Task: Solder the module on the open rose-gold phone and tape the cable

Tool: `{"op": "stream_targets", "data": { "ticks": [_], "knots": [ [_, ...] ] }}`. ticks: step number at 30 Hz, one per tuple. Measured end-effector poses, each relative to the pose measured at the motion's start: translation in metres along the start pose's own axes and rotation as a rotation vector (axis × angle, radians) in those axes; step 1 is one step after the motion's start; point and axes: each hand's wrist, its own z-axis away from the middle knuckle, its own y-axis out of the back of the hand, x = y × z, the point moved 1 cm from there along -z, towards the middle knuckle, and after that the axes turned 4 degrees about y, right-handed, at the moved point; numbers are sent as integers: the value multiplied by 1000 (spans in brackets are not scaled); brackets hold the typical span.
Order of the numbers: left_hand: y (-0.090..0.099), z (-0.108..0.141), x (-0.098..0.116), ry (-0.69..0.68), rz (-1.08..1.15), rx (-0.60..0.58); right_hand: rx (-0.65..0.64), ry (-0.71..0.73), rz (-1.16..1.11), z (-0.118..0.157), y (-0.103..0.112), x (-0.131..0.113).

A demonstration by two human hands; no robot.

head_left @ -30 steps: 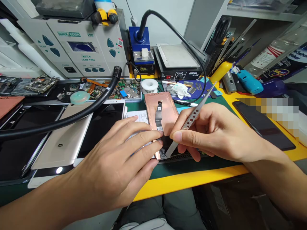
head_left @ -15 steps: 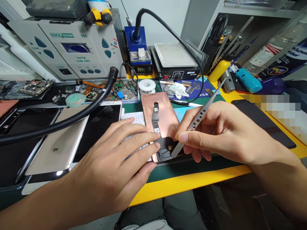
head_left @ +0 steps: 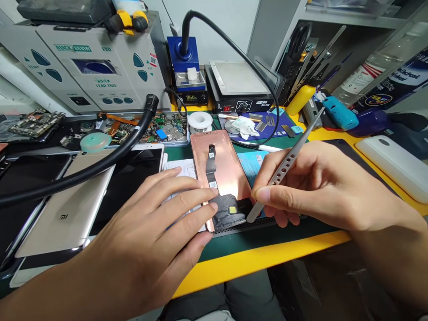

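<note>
Partway through, by the look of it, work centres on a copper-coloured phone panel [head_left: 230,156] lying at the middle of the head view, its long side running roughly from twelve to six o'clock above a green mat [head_left: 284,234] on the yellow-edged surface [head_left: 261,256]. Black film [head_left: 224,219] already covers the panel's near end, around six o'clock, with a small yellow square [head_left: 232,209] showing in it; a dark ribbon cable [head_left: 211,167] runs from there toward twelve. The film looks creased, and whether any of it remains loose or unfinished cannot be told.

At eight o'clock, the left grip [head_left: 147,229] is spread wide, clasping nothing, its fingertips resting on the panel's left margin and the film's edge. At three o'clock, the right grip [head_left: 310,183] is pinched closed, thumb against fingers, around steel tweezers [head_left: 296,149]. Their pointed end aims toward one o'clock; their blunt end is at the film's right side, apparently touching it.

Beyond the panel, a white spool [head_left: 200,115] stands at eleven o'clock and a heating plate [head_left: 240,80] at twelve, while a gold phone back [head_left: 67,205] lies at nine
</note>
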Motion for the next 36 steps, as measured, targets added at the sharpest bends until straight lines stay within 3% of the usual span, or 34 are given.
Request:
{"op": "stream_targets", "data": {
  "ticks": [9,23,32,36],
  "knots": [
    [-1,0,-1,-8,-21,-3,27,-59,-36,1,8,-3],
    [-2,2,-2,-21,-42,4,59,-16,-73,1,5,2],
    [-18,14,-1,55,18,70,49,35,-19,1,4,-2],
    [-16,12,-2,57,10,61,51,30,-30,2,2,1]
  ]
}}
